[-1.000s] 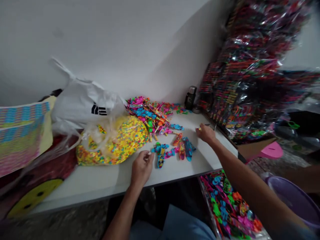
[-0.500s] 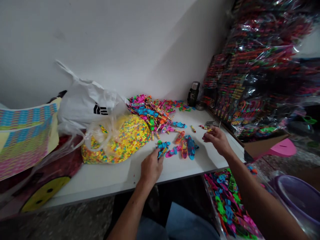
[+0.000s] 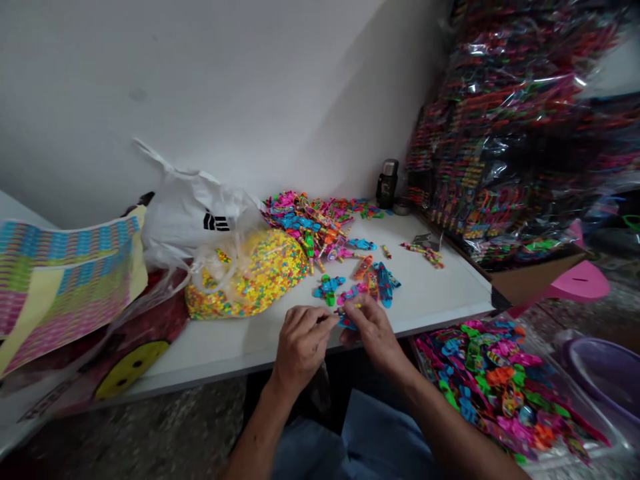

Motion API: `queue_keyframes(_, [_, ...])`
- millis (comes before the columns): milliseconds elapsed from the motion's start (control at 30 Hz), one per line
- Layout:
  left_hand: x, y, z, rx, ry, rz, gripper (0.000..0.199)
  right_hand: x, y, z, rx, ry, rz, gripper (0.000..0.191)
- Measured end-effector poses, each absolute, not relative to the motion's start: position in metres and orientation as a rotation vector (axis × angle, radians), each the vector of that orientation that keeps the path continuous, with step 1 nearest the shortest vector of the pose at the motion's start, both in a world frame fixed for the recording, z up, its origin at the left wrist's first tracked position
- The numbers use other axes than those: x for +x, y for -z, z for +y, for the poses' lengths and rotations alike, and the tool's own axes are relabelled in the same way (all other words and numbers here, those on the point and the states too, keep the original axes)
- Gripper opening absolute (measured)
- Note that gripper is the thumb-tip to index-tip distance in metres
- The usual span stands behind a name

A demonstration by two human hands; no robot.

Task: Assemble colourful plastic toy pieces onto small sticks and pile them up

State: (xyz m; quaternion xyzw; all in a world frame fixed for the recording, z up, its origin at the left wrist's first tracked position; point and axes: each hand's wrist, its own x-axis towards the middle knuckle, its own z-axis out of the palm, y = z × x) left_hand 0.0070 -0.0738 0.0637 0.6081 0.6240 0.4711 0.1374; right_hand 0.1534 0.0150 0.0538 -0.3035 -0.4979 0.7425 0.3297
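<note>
Close to the table's front edge my left hand (image 3: 304, 337) and my right hand (image 3: 374, 328) meet, fingers pinched. Between them shows a small blue plastic toy (image 3: 347, 321), mostly covered by fingers. A thin stick with a yellow end (image 3: 357, 305) pokes out at my right fingertips; its rest is hidden. Just beyond the hands lie a blue-and-green plastic toy (image 3: 329, 288), a pink one (image 3: 352, 292), and orange (image 3: 373, 283) and blue (image 3: 385, 285) skateboard-shaped pieces. Several short striped sticks (image 3: 431, 256) lie further right.
A clear bag of yellow bits (image 3: 255, 277) and a white bag (image 3: 185, 213) stand left. Behind is a heap of colourful toys (image 3: 305, 217). A thermos (image 3: 387, 183) stands at the back; wrapped stacks (image 3: 490, 153) rise right. Below right sits a bag of toys (image 3: 500, 380) beside a purple tub (image 3: 600, 373).
My right hand has come from the striped sticks at the right to meet my left hand. My left hand has drawn back toward the table's front edge. The view has shifted slightly.
</note>
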Motion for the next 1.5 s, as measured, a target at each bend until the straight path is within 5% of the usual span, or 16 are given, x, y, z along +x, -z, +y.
queue_keyframes(100, [0.019, -0.064, -0.077, 1.665, -1.574, 1.836, 0.037, 0.149, -0.048, 0.007, -0.671, -1.972, -1.191, 0.037])
queue_keyframes(233, [0.043, -0.063, -0.078, 0.73, -2.132, 1.516, 0.054, 0.144, -0.041, -0.002, -0.672, -1.907, -1.064, 0.034])
queue_keyframes(400, [0.062, -0.053, -0.064, 0.227, -1.887, 1.251, 0.048, 0.136, -0.036, -0.025, -0.592, -1.833, -1.268, 0.026])
queue_keyframes(567, [0.048, -0.049, -0.063, 0.031, -2.02, 0.988, 0.04, 0.148, -0.033, -0.026, -0.716, -1.533, -1.452, 0.022])
queue_keyframes(867, [0.006, -0.072, -0.085, -0.071, -2.251, 0.448, 0.01, 0.161, -0.029, -0.05, -0.685, -1.748, -1.448, 0.026])
queue_keyframes(1500, [0.027, -0.082, -0.078, -0.404, -2.158, 0.308, 0.016, 0.159, -0.035, -0.058, -0.444, -1.431, -1.704, 0.034])
